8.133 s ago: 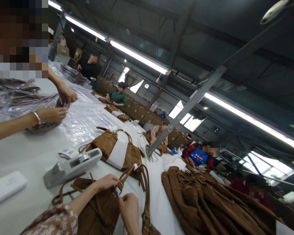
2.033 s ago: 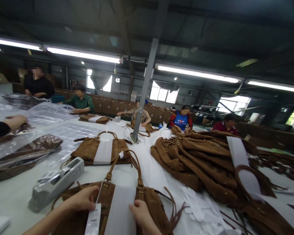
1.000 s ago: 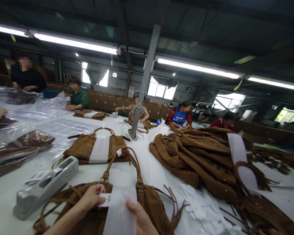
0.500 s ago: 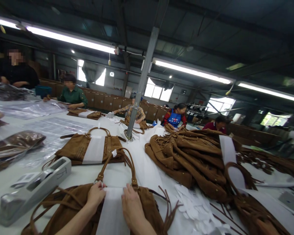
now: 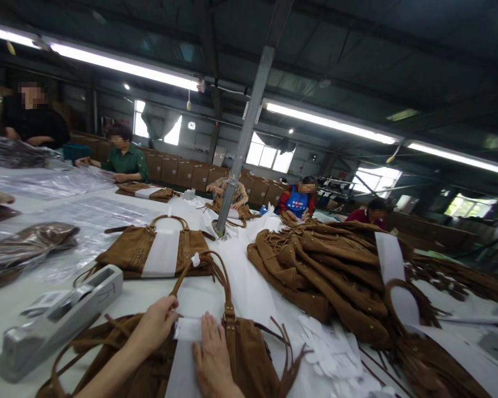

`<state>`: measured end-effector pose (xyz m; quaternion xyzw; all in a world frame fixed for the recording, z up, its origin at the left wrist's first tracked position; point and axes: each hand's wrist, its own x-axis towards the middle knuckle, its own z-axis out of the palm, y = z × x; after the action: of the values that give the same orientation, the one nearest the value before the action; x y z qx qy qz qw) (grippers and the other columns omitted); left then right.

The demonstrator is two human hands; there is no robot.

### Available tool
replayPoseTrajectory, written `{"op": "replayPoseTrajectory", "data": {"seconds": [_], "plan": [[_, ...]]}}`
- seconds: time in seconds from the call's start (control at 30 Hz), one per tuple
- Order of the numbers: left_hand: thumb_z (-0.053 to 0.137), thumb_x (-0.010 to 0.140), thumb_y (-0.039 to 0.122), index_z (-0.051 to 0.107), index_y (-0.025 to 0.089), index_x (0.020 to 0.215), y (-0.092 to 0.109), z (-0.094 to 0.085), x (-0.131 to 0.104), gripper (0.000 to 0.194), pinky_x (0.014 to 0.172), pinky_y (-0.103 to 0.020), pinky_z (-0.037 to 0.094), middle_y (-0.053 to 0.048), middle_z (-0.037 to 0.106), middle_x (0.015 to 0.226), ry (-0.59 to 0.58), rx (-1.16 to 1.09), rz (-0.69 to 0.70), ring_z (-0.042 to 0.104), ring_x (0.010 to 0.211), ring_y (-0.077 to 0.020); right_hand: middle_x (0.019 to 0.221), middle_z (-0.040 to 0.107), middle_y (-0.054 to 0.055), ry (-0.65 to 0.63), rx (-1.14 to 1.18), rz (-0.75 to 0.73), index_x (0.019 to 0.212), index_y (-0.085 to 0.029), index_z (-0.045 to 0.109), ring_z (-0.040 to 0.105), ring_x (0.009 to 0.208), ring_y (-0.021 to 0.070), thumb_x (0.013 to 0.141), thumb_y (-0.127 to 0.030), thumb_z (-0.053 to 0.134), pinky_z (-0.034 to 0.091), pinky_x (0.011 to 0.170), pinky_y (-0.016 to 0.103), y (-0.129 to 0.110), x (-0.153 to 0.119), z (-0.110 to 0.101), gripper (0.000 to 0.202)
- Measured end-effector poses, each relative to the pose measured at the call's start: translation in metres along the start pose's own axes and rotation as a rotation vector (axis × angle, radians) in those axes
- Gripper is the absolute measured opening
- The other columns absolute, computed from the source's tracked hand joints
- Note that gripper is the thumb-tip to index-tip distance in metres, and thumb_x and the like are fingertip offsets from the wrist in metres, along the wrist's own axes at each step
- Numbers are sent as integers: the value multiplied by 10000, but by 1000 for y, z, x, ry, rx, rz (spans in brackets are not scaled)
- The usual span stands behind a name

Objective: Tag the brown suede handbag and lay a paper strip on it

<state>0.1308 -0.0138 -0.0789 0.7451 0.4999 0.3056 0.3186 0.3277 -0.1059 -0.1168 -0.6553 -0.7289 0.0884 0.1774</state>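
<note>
A brown suede-like handbag [image 5: 253, 354] lies flat in front of me, a white paper strip [image 5: 181, 365] wrapped down its middle. My left hand [image 5: 160, 320] is closed around the base of the bag's left handle [image 5: 182, 276], by the strip's upper corner. With fingers stretched out, my right hand [image 5: 212, 354] lies flat on the strip, just left of the other handle's brass-studded base. A small white tag [image 5: 195, 260] hangs on the handles. My hands and forearms cover part of the strip and the bag's left side.
A grey tape dispenser [image 5: 62, 320] stands at left. Beyond is another strip-wrapped handbag [image 5: 122, 249]. At right lie a heap of brown bags [image 5: 315, 271] and white paper pieces [image 5: 332, 348]. A metal post [image 5: 249, 132] rises from the table; several co-workers sit or stand around.
My right hand has slid left onto the paper strip. My left hand has moved up slightly and now closes on the handle's base. The strip's top end looks folded down more.
</note>
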Motion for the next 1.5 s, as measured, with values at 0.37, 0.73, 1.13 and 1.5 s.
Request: {"op": "replayPoseTrajectory", "data": {"seconds": [0.37,0.73,1.13,1.5], "plan": [[378,739,18,499,152,1147,-21,45,-12,446,692,-218,457,-27,623,833,-69,-16,34,594,691,-128,1511,235,47,12,-2,-9,1442,-205,229,202,1396,232,938,-365,323,202,1140,514,5,1,2,537],[488,805,409,467,271,1321,-10,42,-20,535,1100,-504,225,-89,408,1442,-187,525,137,276,1357,-319,1517,213,46,-10,14,24,1427,-244,270,163,1403,270,899,-530,387,168,1141,519,2,1,1,612],[514,795,393,451,318,1325,-24,40,-14,540,1106,-496,219,-29,397,1453,-203,423,96,286,1352,-283,1521,196,8,-67,70,31,1442,-276,202,142,1408,264,905,-549,360,150,1145,521,7,7,5,623],[577,766,431,518,233,1220,-23,28,-15,499,1040,-399,332,-81,535,1315,29,204,85,442,1231,-255,1501,280,25,40,115,86,1431,-260,269,216,1392,247,931,-477,347,219,1141,509,9,7,6,551]]}}
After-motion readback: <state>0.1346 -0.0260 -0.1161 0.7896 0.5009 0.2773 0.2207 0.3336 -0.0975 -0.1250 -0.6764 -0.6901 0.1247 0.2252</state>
